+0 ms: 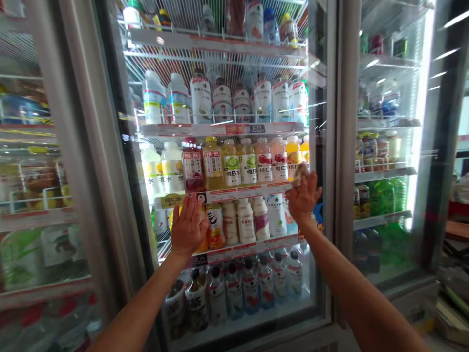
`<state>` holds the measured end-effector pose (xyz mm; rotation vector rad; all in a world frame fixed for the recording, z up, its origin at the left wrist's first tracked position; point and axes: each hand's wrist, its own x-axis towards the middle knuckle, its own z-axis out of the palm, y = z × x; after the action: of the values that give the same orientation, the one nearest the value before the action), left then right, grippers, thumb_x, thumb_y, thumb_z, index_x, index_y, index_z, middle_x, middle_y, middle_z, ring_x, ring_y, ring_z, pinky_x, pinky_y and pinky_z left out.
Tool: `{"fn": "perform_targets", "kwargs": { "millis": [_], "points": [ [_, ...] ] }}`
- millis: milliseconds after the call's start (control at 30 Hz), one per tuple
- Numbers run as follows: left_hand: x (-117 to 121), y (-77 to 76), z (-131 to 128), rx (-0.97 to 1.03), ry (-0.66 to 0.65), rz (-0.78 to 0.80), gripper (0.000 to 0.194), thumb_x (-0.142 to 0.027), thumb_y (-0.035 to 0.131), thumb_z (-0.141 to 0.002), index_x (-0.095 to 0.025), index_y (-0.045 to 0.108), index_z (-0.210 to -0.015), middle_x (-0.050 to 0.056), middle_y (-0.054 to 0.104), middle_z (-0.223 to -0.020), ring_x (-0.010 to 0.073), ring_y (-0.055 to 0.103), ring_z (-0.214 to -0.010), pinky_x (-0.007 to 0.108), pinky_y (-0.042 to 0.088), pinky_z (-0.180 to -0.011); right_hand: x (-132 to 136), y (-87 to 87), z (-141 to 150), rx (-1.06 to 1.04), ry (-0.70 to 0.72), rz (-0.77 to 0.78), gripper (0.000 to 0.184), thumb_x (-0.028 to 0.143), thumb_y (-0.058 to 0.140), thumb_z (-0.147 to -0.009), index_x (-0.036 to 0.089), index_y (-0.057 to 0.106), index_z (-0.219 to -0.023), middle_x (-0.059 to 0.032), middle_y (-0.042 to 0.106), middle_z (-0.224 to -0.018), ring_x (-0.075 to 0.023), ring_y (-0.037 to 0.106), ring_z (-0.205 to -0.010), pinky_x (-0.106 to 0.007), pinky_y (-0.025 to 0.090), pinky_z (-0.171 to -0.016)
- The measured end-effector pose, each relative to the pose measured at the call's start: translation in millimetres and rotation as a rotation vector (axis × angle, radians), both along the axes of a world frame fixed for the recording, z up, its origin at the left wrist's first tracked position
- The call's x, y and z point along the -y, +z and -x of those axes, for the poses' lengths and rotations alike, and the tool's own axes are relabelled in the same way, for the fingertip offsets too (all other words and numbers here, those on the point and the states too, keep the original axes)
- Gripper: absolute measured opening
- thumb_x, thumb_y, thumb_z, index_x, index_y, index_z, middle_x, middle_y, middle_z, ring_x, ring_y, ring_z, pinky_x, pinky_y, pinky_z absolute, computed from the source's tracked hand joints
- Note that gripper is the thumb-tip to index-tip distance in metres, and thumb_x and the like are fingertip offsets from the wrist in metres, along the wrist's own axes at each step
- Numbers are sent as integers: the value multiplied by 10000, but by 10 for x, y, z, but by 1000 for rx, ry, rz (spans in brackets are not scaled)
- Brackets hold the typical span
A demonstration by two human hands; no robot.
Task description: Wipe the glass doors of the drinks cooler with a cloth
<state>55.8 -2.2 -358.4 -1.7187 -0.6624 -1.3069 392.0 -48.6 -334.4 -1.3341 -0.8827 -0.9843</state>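
A tall glass door (315,161) of a drinks fridge stands straight in front of me. My left hand (188,226) lies flat against the glass, fingers stretched, with nothing in it. Farther right, my right hand (304,200) presses a crumpled, whitish-brown cloth (300,174) to the glass; some of the cloth is hidden by the fingers, and the hand is a little blurred. Behind the door, a shelf holds juice bottles with fruit labels (232,164), and white yogurt-drink bottles (245,222) stand below them between my hands.
Metal door frames (78,146) border the glass on the left, and another metal post (346,161) is on the right. More stocked fridge sections lie on both sides. Dark-capped bottles (234,286) fill the bottom shelf. Stacked items (452,318) sit at the lower right.
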Motion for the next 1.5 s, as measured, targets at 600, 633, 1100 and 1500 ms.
{"fn": "perform_targets", "kwargs": {
  "millis": [600,633,1100,1500],
  "points": [
    [0,-8,-28,19,5,-1,686,-264,487,-821,-225,156,-1420,70,239,-1458,218,208,-1355,420,142,-1115,32,73,17,89,11,27,478,260,329,-869,215,376,-1343,-130,316,-1442,-263,263,-1342,-551,151,-1061],
    [3,-9,-34,19,5,1,689,-263,485,-821,-226,150,-1421,68,233,-1460,217,203,-1356,422,140,-1116,38,93,-135,-23,-2,-2,491,276,318,-871,191,360,-1353,-155,300,-1444,-279,263,-1340,-566,166,-1047],
    [20,4,-23,13,13,-35,678,-260,484,-829,-218,155,-1421,79,246,-1454,216,209,-1354,420,150,-1111,-57,269,1201,622,181,203,478,212,464,-822,356,433,-1276,2,307,-1456,-200,185,-1372,-510,89,-1103],
    [16,-30,-42,26,20,-13,651,-255,477,-830,-195,195,-1413,101,305,-1431,222,227,-1349,436,175,-1099,-134,485,885,165,121,18,505,237,367,-858,272,337,-1361,-79,221,-1483,-267,165,-1373,-575,155,-1065]
  ]
}}
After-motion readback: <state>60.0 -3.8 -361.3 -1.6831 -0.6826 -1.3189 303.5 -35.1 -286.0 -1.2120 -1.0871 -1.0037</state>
